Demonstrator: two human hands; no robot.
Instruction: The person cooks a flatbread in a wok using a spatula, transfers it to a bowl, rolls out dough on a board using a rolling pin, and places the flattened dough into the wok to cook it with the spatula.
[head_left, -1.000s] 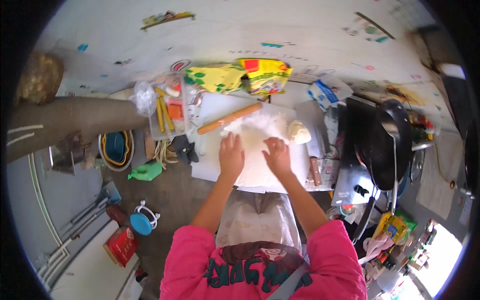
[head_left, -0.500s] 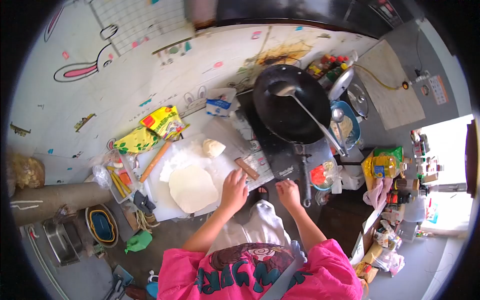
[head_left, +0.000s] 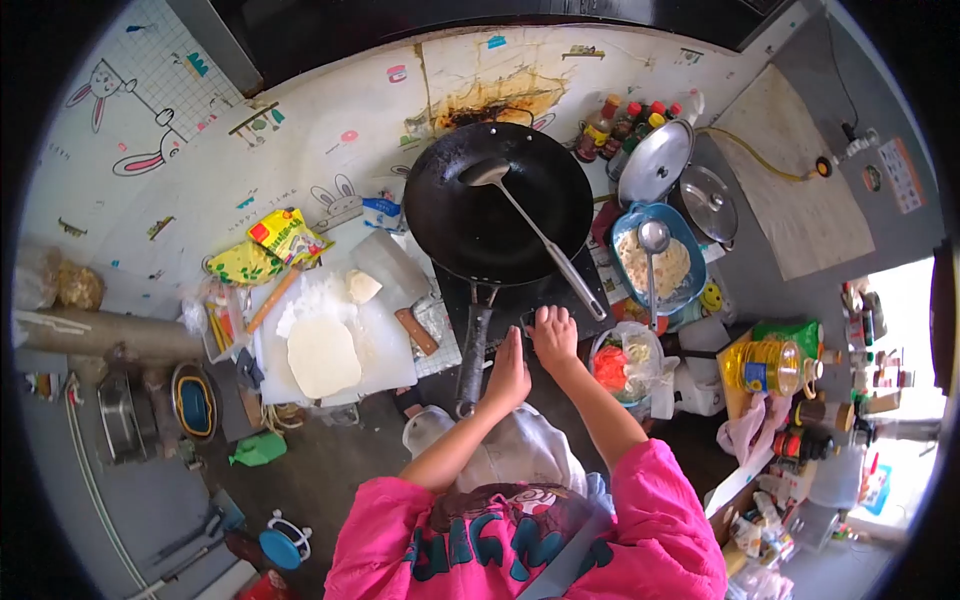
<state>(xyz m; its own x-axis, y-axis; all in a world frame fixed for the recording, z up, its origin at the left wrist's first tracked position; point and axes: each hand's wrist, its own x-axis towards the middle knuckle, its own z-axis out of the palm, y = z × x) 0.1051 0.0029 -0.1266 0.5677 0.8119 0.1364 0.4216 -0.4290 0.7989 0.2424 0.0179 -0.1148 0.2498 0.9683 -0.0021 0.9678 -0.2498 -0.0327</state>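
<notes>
Fingers of the left hand (head_left: 509, 377) lie together, holding nothing, just beside the black wok handle (head_left: 475, 345); the right hand (head_left: 555, 338) is at the front edge of the black cooktop (head_left: 455, 298), its grip unclear. Working this close to the handle calls for careful clearance. The wide black wok (head_left: 470, 225) sits on the cooktop, a metal spatula (head_left: 553, 250) inside. Leftward on the surface, a pale dough sheet (head_left: 323, 357) lies on a white board (head_left: 388, 372).

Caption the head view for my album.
Left hand and right hand near a wok with a spatula inside, flat dough on a board at left.
</notes>
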